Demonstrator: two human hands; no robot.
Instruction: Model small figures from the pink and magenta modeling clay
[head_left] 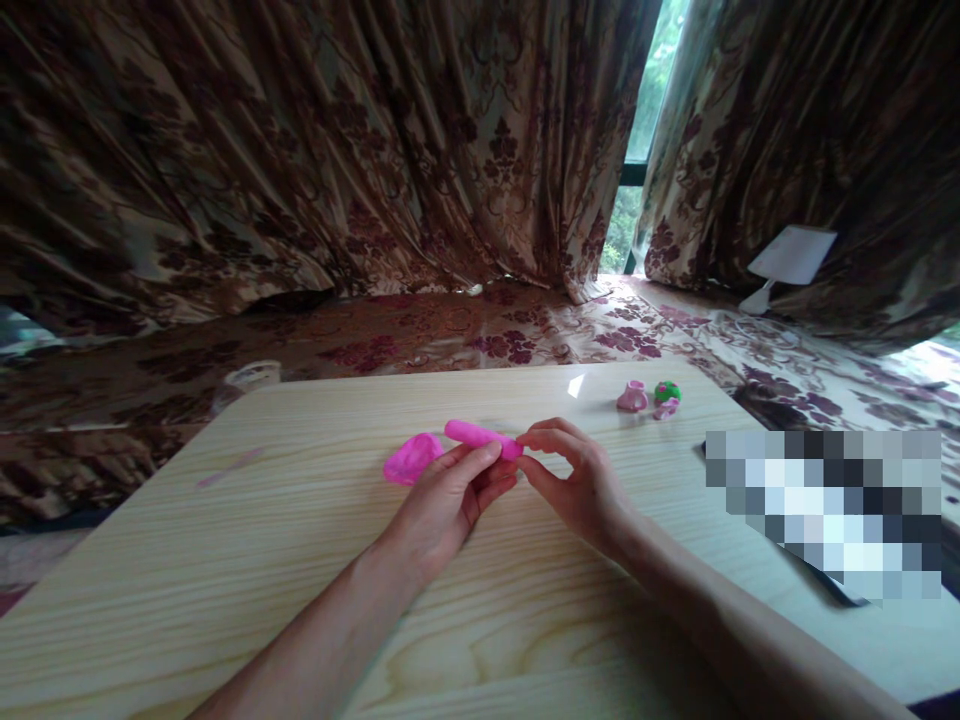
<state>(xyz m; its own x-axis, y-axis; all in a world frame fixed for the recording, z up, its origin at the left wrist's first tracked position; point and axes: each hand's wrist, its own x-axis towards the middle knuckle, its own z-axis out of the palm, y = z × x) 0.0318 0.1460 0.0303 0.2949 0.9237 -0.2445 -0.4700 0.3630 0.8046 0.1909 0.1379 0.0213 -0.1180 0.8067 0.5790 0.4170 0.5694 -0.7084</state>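
A bright pink roll of what looks like modelling clay (466,434) lies across the fingers of my left hand (457,485), which is closed round it with the thumb on top. At the roll's right end, the thumb and forefinger of my right hand (574,475) pinch its tip. Just left of my left hand, a flattish, crumpled pink piece (412,460) rests on the wooden table (300,570); I cannot tell whether it is clay or wrapping. The underside of the roll is hidden by my left fingers.
Toward the back right of the table sit a small pale pink shape (632,397), a green ball with pink spots (667,390) and another pink piece (666,409). A blurred-out flat object (821,515) lies at the right. A clear container (253,376) stands beyond the back-left corner.
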